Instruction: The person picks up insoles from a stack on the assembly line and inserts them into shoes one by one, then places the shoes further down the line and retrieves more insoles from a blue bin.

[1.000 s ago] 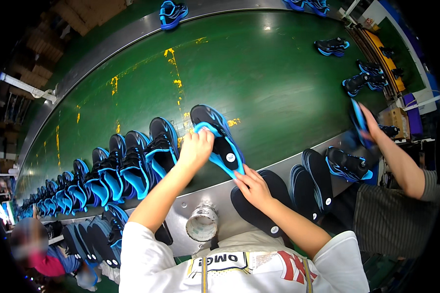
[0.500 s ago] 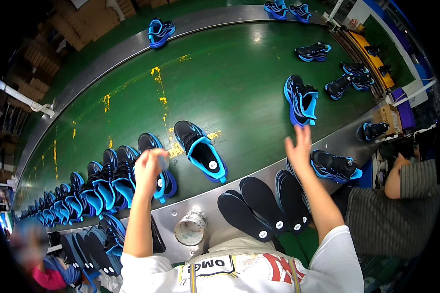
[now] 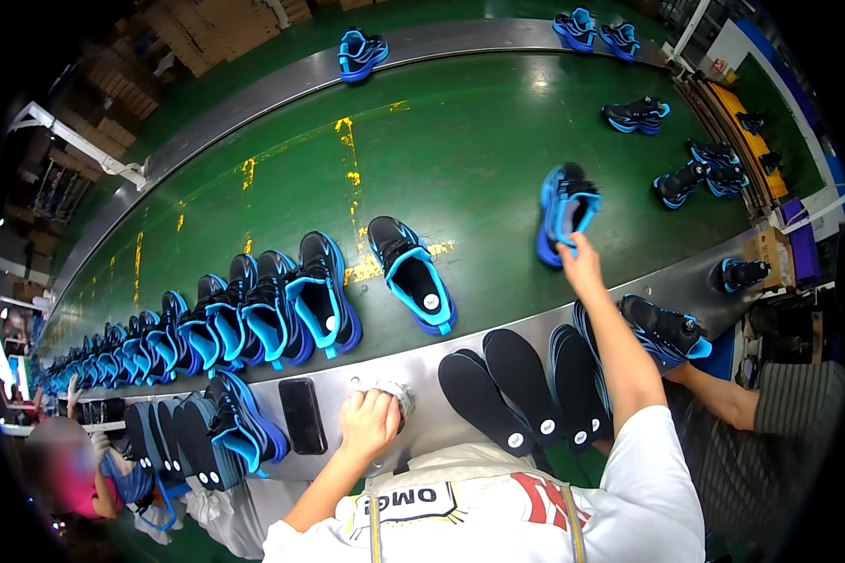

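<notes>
My right hand (image 3: 582, 264) grips the heel of a black and blue sneaker (image 3: 566, 211) over the green belt; the shoe is slightly blurred. At the steel edge before me, my left hand (image 3: 369, 421) is curled over a whitish, stained cup (image 3: 403, 400). Its fingertips are hidden at the cup, so what they hold cannot be seen. Just beyond, another sneaker (image 3: 413, 281) points away from me, a round white sticker showing inside. Black insoles (image 3: 479, 399) with round white stickers lie between my arms, partly overlapping.
A long row of sneakers (image 3: 324, 291) runs along the belt (image 3: 479, 131) to the left. By the left hand lies a black phone (image 3: 302, 416), with more insoles (image 3: 211, 436) beyond it. On the right, a co-worker's arm (image 3: 718, 394) reaches toward a sneaker (image 3: 665, 328) on the steel ledge.
My left hand has come from the nearest shoe of the row back to the cup. My right hand, open before, has closed on the sneaker's heel. The co-worker's arm has reached forward.
</notes>
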The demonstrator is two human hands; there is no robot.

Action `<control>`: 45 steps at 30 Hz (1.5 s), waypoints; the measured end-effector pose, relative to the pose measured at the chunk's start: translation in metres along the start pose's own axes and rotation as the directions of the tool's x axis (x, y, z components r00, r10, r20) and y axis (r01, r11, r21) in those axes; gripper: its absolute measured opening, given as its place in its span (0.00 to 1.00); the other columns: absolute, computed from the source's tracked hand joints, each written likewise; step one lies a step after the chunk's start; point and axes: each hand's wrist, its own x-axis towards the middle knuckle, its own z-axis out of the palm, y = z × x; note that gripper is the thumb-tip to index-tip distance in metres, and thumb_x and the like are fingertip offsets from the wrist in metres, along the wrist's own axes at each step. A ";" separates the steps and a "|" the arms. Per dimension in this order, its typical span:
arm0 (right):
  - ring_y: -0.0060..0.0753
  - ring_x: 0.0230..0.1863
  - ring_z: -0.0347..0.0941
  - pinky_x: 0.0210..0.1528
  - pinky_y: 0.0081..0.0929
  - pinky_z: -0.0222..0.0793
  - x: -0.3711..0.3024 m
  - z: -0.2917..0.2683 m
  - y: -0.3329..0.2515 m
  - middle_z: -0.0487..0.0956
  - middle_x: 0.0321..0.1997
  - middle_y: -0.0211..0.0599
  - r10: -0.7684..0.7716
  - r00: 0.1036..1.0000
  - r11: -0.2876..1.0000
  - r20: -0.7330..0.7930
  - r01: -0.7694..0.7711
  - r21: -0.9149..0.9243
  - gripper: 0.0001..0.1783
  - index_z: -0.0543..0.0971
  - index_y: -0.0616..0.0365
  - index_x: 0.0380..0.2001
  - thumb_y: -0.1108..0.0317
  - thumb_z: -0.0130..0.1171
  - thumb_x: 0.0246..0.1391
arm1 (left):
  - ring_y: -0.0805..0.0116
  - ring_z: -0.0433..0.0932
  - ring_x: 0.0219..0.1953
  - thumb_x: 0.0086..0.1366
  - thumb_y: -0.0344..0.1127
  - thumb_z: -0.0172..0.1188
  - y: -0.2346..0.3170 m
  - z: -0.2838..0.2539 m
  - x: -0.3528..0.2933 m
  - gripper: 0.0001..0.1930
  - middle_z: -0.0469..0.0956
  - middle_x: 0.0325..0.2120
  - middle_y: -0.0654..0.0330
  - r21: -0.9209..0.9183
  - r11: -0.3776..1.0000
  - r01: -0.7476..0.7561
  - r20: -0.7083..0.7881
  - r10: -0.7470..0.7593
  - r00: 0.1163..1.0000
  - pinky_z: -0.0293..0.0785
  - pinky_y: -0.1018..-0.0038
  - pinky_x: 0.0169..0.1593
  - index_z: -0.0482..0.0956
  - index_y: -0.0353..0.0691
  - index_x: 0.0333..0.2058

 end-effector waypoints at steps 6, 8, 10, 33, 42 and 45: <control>0.53 0.50 0.61 0.53 0.37 0.55 -0.082 0.010 -0.088 0.64 0.50 0.51 -0.199 0.914 0.976 0.353 0.151 0.159 0.17 0.71 0.58 0.36 0.63 0.57 0.42 | 0.60 0.68 0.28 0.44 0.26 0.57 0.006 -0.002 0.005 0.14 0.69 0.22 0.58 -0.023 0.993 -0.118 0.033 0.119 0.992 0.63 0.69 0.33 0.70 0.38 0.33; 0.51 0.49 0.62 0.52 0.40 0.55 -0.108 -0.003 -0.112 0.66 0.48 0.50 -0.263 0.930 0.960 0.257 0.224 0.170 0.18 0.69 0.59 0.37 0.65 0.57 0.41 | 0.58 0.68 0.29 0.44 0.26 0.56 0.005 0.002 0.002 0.14 0.69 0.24 0.56 -0.102 0.988 -0.115 0.037 0.119 0.992 0.64 0.68 0.34 0.70 0.37 0.33; 0.48 0.46 0.63 0.49 0.40 0.56 -0.140 -0.021 -0.120 0.67 0.44 0.47 -0.235 0.933 0.967 0.272 0.196 0.162 0.18 0.69 0.59 0.35 0.64 0.58 0.40 | 0.57 0.69 0.30 0.44 0.25 0.56 0.007 0.004 0.003 0.13 0.69 0.25 0.55 -0.167 0.980 -0.110 0.020 0.115 0.993 0.66 0.67 0.34 0.69 0.36 0.33; 0.51 0.46 0.62 0.47 0.34 0.59 -0.182 -0.139 -0.129 0.63 0.49 0.54 -0.087 0.920 0.995 0.383 0.101 -0.016 0.32 0.64 0.70 0.46 0.63 0.62 0.38 | 0.53 0.57 0.51 0.47 0.53 0.56 0.011 0.007 0.004 0.31 0.61 0.47 0.52 0.194 0.972 -0.136 0.201 0.096 0.975 0.51 0.55 0.49 0.64 0.47 0.49; 0.49 0.46 0.63 0.47 0.33 0.57 -0.135 -0.140 -0.120 0.64 0.50 0.53 -0.041 0.969 0.994 0.242 0.064 -0.086 0.27 0.66 0.69 0.46 0.66 0.57 0.42 | 0.54 0.58 0.43 0.42 0.42 0.58 0.040 -0.075 0.072 0.29 0.60 0.39 0.51 0.161 0.987 0.030 0.178 -0.059 0.982 0.54 0.61 0.41 0.65 0.43 0.46; 0.47 0.41 0.63 0.44 0.32 0.59 -0.126 -0.135 -0.119 0.64 0.50 0.52 -0.012 0.982 0.994 0.188 0.032 -0.105 0.23 0.69 0.68 0.43 0.67 0.57 0.42 | 0.54 0.59 0.42 0.41 0.43 0.57 0.059 -0.083 0.075 0.31 0.60 0.39 0.51 0.134 0.991 0.017 0.208 -0.044 0.977 0.54 0.61 0.41 0.64 0.43 0.48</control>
